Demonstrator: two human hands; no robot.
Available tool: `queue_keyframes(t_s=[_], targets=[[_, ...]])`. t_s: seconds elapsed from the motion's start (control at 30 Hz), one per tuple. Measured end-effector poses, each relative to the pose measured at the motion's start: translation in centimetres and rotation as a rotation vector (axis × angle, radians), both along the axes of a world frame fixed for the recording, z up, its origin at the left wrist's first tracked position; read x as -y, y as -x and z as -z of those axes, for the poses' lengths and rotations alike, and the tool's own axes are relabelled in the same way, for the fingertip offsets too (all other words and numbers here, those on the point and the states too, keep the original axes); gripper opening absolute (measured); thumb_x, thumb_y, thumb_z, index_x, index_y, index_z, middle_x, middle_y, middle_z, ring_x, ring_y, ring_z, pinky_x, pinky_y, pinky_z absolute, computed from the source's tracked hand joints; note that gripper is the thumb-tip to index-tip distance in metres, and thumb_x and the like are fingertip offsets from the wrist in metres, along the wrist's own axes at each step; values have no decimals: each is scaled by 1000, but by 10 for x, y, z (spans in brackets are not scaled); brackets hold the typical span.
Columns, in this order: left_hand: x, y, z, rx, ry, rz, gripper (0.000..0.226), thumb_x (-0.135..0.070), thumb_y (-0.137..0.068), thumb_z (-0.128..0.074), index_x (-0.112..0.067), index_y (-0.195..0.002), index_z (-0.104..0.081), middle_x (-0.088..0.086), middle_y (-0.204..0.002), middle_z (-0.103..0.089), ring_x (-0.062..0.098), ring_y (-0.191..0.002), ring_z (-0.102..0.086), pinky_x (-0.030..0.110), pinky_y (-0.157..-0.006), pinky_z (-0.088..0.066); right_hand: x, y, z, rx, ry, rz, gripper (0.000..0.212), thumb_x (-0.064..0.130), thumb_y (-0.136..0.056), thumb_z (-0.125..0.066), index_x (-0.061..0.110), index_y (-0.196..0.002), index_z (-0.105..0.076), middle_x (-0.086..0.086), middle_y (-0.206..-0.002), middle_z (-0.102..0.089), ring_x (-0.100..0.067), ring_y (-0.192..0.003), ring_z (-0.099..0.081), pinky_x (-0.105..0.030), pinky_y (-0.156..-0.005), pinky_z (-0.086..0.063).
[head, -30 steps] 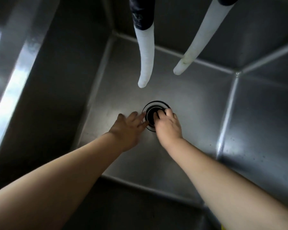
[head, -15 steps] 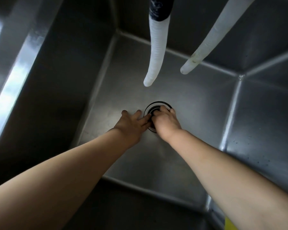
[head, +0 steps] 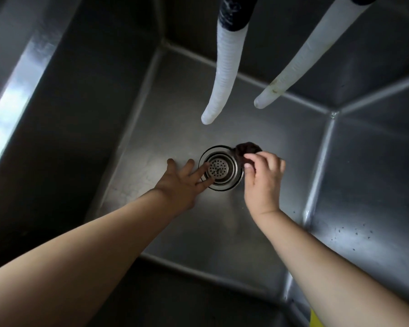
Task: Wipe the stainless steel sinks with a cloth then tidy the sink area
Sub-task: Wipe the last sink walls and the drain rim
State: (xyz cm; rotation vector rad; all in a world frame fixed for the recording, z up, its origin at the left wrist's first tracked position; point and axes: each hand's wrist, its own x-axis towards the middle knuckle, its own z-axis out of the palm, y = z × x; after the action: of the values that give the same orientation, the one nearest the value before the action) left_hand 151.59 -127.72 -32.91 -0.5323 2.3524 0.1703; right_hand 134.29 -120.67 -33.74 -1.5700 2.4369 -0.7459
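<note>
sink (head: 257, 227): deep steel basin, we reach to its floor | drain strainer (head: 219, 168): mid-floor | left hand (head: 184, 182): our fingers spread straight, tips resting on the strainer's left rim | right hand (head: 265, 178): we pinch a dark clump (head: 247, 148) just right of the strainer | two white hoses (head: 224, 67) hang at the far side
</note>
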Motion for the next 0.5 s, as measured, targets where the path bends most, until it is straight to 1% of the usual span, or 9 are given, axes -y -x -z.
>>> queue_keyframes(t_s=[0.07, 0.1, 0.13, 0.17, 0.2, 0.23, 0.33, 0.43, 0.5], targets=[[2, 3, 0, 6, 8, 16, 67, -42, -99, -32, -30, -149, 9, 7, -157, 18, 34, -141, -4, 58, -102, -27, 12, -4, 4, -71, -74, -223, 19, 4, -79, -68, 4, -97, -71, -14, -98, -63, -38, -92, -53, -35, -85, -43], [3, 5, 0, 11, 14, 28, 66, -43, -98, -33, -31, -149, 8, 7, -158, 17, 33, -140, -6, 56, -102, -28, 18, -6, 8, -120, -160, -373, 19, 6, -78, -69, 4, -97, -72, -13, -98, -65, -38, -93, -54, -37, -84, -46], [5, 7, -1, 14, 17, 36, 66, -44, -98, -34, -32, -149, 5, 7, -158, 15, 32, -139, -7, 54, -102, -29, 24, -9, 10, -170, -291, -513, 20, 9, -81, -66, 4, -100, -71, -11, -103, -65, -37, -99, -54, -37, -85, -46], [7, 7, -1, 14, 17, 42, 65, -44, -97, -35, -32, -149, 3, 7, -158, 14, 32, -139, -8, 53, -101, -29, 28, -13, 12, -210, -439, -609, 23, 13, -87, -59, 6, -106, -68, -9, -111, -62, -34, -106, -51, -36, -88, -43], [9, 7, -1, 9, 15, 47, 65, -44, -97, -36, -32, -149, 1, 7, -158, 13, 31, -139, -9, 52, -101, -29, 32, -17, 13, -246, -560, -657, 26, 17, -90, -51, 8, -111, -64, -7, -118, -57, -30, -111, -46, -35, -91, -38], [10, 7, -1, 5, 12, 49, 64, -42, -97, -36, -32, -149, 0, 7, -158, 13, 31, -139, -9, 52, -101, -29, 35, -20, 14, -289, -636, -689, 28, 19, -90, -48, 10, -114, -61, -6, -122, -53, -28, -115, -42, -32, -91, -33], [10, 4, -1, 13, -5, 46, 67, -40, -96, -38, -30, -149, 0, 6, -158, 15, 31, -140, -6, 53, -104, -26, 43, -30, 7, -481, -804, -785, 27, 23, -87, -50, 16, -110, -62, -5, -120, -54, -27, -119, -36, -33, -91, -32], [11, 1, 0, 7, -2, 52, 68, -38, -96, -40, -28, -149, 0, 5, -158, 17, 30, -141, -5, 53, -105, -25, 48, -39, 0, -751, -943, -959, 29, 33, -84, -54, 21, -109, -63, 3, -120, -56, -26, -122, -29, -39, -97, -28], [12, 0, 1, -8, -1, 55, 65, -38, -96, -39, -28, -149, -3, 5, -158, 17, 30, -141, -5, 53, -104, -25, 49, -43, 1, -785, -987, -970, 33, 35, -84, -56, 22, -113, -61, 4, -122, -55, -26, -123, -28, -41, -100, -26]])
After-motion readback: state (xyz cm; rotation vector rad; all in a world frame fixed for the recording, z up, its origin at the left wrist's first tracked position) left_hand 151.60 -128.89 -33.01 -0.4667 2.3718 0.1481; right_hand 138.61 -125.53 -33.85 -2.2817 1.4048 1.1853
